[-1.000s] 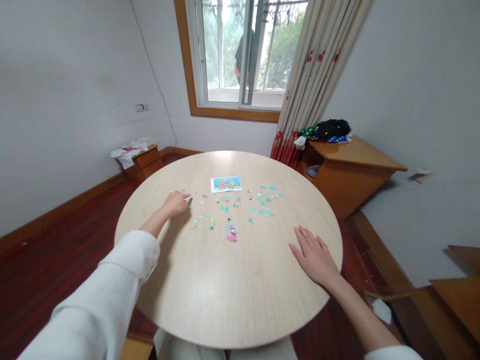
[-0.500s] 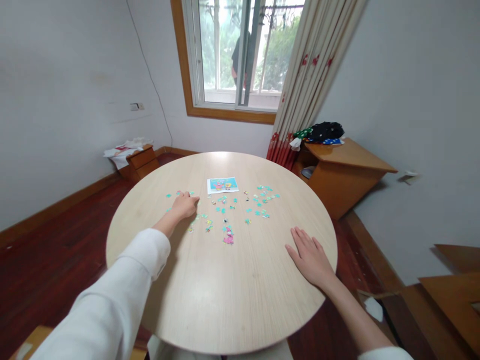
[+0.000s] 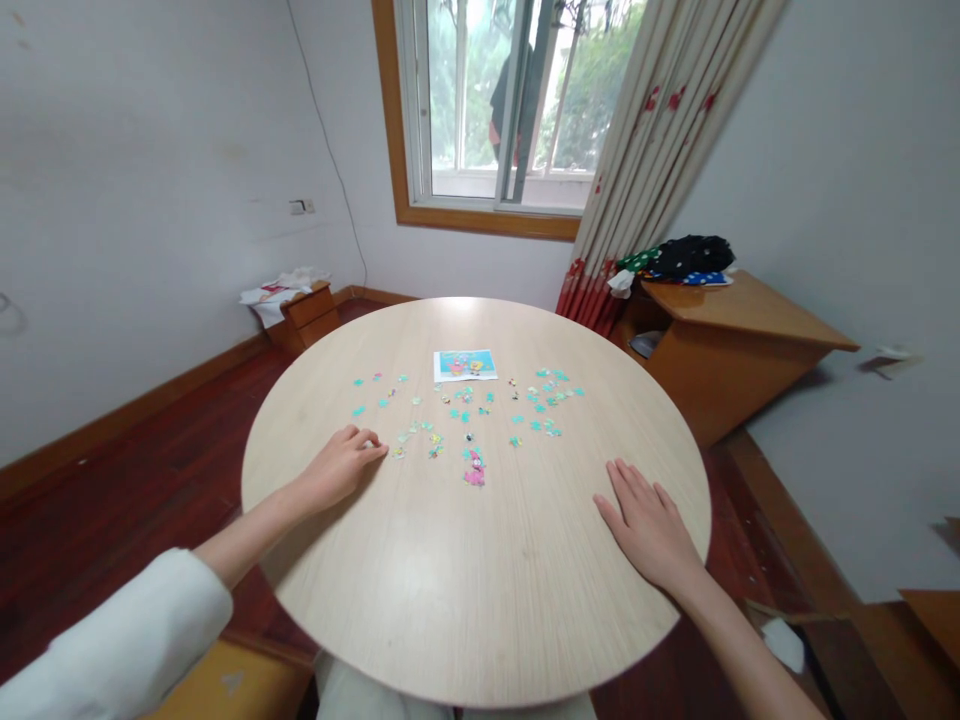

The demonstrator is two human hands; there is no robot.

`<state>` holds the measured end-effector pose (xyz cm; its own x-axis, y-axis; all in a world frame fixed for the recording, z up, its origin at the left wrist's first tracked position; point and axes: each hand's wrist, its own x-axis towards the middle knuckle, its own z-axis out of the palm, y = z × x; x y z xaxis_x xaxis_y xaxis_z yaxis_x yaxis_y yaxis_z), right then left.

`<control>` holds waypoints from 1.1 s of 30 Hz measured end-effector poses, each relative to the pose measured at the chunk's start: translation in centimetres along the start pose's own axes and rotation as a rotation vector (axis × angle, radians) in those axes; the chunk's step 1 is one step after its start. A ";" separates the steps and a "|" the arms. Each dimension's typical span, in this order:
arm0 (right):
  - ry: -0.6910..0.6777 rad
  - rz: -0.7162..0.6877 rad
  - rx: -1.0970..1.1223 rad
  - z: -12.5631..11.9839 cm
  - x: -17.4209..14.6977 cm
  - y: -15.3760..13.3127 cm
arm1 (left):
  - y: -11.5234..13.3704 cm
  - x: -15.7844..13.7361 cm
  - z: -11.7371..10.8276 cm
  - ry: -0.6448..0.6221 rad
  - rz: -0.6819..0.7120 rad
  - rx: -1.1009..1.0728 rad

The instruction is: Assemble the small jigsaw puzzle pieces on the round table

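My left hand [image 3: 341, 468] is over the left part of the table, its fingers loosely bent and slightly apart. Its fingertips are close beside a small pale puzzle piece [image 3: 399, 453], and nothing shows between them. My right hand [image 3: 649, 520] lies flat on the table at the right, fingers spread, holding nothing. Between the hands, several joined pieces form a pink figure [image 3: 475, 469]. A yellow-and-green group of pieces [image 3: 435, 445] is left of it. Loose turquoise pieces [image 3: 551, 398] are scattered at the right, and a picture sheet [image 3: 466, 366] lies behind.
The round wooden table [image 3: 442, 580] fills the middle. Beyond it are a window [image 3: 510, 120] and a long curtain [image 3: 667, 130]. A wooden desk [image 3: 757, 320] with clothes on top stands at the right. A small cabinet [image 3: 311, 310] with cloth on it is at the left.
My left hand has drawn back toward me and left from the upper left pieces, uncovering several of them. My right hand stays flat. The view has shifted slightly left.
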<state>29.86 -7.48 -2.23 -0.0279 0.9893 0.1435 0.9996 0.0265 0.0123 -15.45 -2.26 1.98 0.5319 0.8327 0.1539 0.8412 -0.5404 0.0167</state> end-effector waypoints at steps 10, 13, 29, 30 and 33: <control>0.004 -0.003 -0.001 0.0 0.0 0.0 | -0.8 0.7 -0.6 -0.079 -0.016 -0.164; 0.005 -0.002 0.004 -0.1 0.0 0.0 | -0.8 1.4 -1.3 -0.179 -0.066 -0.168; -0.022 -0.003 0.015 -0.5 0.0 -0.3 | -1.0 2.3 -2.0 -0.291 -0.171 -0.275; -0.027 0.000 0.014 -0.5 0.0 -0.3 | -1.0 2.2 -2.0 -0.282 -0.173 -0.293; -0.022 0.006 0.015 -0.5 0.0 -0.3 | -1.0 1.9 -1.7 -0.275 -0.184 -0.350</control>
<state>29.51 -7.59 -1.71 -0.0215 0.9923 0.1217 0.9997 0.0221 -0.0038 -15.43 -0.29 3.95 0.4230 0.8938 -0.1487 0.8657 -0.3502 0.3576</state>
